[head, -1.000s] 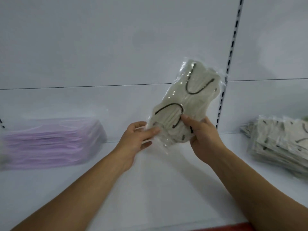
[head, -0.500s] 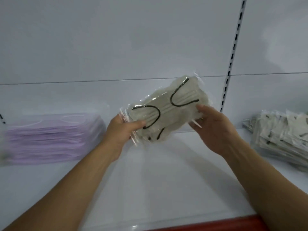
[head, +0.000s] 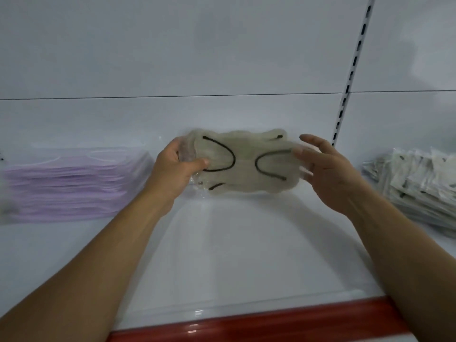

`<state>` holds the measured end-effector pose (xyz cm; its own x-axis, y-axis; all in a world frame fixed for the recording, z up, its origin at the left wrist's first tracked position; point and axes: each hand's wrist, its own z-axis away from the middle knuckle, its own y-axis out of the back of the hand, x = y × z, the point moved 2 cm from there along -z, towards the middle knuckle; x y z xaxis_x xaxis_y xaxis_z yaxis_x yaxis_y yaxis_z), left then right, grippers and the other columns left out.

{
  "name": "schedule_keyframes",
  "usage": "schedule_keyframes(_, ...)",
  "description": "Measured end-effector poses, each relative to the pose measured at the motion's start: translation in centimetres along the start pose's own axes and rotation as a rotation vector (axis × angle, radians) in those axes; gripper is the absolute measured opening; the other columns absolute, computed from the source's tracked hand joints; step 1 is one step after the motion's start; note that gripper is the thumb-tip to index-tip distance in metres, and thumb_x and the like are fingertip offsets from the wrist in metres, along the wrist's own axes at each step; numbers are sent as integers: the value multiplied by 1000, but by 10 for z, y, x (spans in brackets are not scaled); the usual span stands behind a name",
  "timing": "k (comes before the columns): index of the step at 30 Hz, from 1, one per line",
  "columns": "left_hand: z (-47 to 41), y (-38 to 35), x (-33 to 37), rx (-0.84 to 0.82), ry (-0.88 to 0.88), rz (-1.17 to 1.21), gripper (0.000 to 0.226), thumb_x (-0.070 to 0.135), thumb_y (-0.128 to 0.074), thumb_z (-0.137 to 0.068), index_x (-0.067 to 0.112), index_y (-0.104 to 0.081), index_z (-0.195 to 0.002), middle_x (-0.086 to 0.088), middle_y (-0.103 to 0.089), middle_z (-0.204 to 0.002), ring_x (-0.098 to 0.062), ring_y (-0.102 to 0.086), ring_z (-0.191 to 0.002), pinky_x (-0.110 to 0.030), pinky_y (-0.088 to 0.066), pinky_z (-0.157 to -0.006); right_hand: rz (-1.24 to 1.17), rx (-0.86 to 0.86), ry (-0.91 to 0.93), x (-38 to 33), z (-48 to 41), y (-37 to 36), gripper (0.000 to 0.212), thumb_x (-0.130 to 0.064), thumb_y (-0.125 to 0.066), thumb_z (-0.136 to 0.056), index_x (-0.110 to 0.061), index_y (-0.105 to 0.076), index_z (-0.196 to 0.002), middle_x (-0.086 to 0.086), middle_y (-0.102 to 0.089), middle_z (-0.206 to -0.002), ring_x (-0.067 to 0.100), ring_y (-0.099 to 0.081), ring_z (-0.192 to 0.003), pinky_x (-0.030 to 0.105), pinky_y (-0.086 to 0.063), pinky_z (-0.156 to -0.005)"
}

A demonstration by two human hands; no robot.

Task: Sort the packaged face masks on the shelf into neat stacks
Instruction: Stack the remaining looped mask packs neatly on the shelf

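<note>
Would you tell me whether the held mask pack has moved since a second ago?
Yes: the mask pack dropped below the back-wall seam and turned level.

Glossy clear plastic wrap on cloth-like mask pack [head: 243, 164]; smooth, glossy white shelf [head: 222, 255].

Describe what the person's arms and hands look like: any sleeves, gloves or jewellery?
The left hand and right hand are bare: no gloves, and no rings or watch that I can see. Both forearms are uncovered; no sleeve shows.
</note>
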<state>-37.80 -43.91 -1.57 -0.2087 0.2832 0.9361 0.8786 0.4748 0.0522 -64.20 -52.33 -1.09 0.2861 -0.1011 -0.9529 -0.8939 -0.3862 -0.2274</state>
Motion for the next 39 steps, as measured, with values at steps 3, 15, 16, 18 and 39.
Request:
schedule_keyframes(3,5,-8,-8,-99,120,-25,42,8,-79,-70,26,-65,-105,-2,-72,-109,-23,-67,-106,-40,-52,-97,150,-64,2,6,2,-1,38,-8,-74,-71,-24,-69,-105,-7,-74,-96,13,-69,-92,26,-52,-77)
schedule_keyframes(15,10,-15,-16,-22,332,104,36,1,-59,-69,10,-66,-103,-7,-72,-97,-30,-67,-91,-40,-53,-83,286,34,-90,28,-7,2,40,4,-67,-80,-9,-59,-117,13,-68,-116,31,-66,-107,48,-50,-99)
schedule_keyframes(16,11,-17,-16,-48,328,102,43,4,-60,-63,10,-67,-105,-9,-74,-101,-33,-68,-96,-44,-54,-88,286,24,-109,29,-6,1,39,5,-66,-80,-9,-58,-115,12,-69,-113,31,-67,-104,48,-51,-97)
schedule_keyframes(18,12,-18,-16,-60,331,120,56,7,-59,-56,10,-68,-111,-13,-73,-109,-34,-69,-102,-50,-53,-92,286,21,-112,29,-6,0,35,5,-64,-81,-9,-57,-113,10,-69,-110,28,-68,-99,44,-52,-93)
schedule_keyframes(39,18,-20,-7,-196,-364,-837,86,82,-53,-62,29,-55,-130,12,-50,-135,-9,-41,-126,-25,-29,-105,201,36,-384,26,0,-12,14,2,-63,-82,-9,-58,-75,9,-60,-65,20,-59,-48,27,-55,-49)
